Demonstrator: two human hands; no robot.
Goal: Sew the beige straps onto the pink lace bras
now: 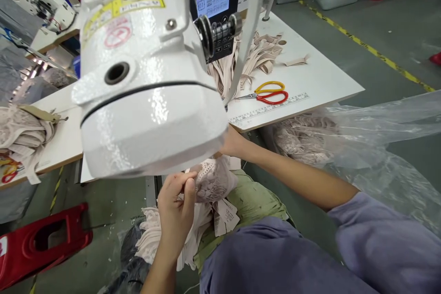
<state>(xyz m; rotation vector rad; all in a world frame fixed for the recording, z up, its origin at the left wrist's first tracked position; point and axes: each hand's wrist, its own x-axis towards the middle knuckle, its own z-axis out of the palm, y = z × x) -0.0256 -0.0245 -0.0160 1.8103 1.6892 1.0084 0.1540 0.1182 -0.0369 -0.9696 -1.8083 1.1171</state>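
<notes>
My left hand [176, 200] pinches the edge of a pale pink lace garment [215, 183] between thumb and fingertips, just below the sewing machine's white head [155, 124]. Beyond the lace, my right hand [232, 142] reaches in under the machine, close to the garment's far side. Its fingers are hidden behind the head, so its grip does not show. The needle area is also covered. White printed labels [225, 216] hang below the lace, and a bunch of pale fabric pieces [151, 234] lies beside my lap.
On the white tabletop [320, 78] lie scissors [272, 93] with yellow and red handles, a ruler strip [268, 109] and a heap of beige straps [262, 53]. A plastic bag [389, 161] spreads at the right. A red stool [44, 243] stands lower left.
</notes>
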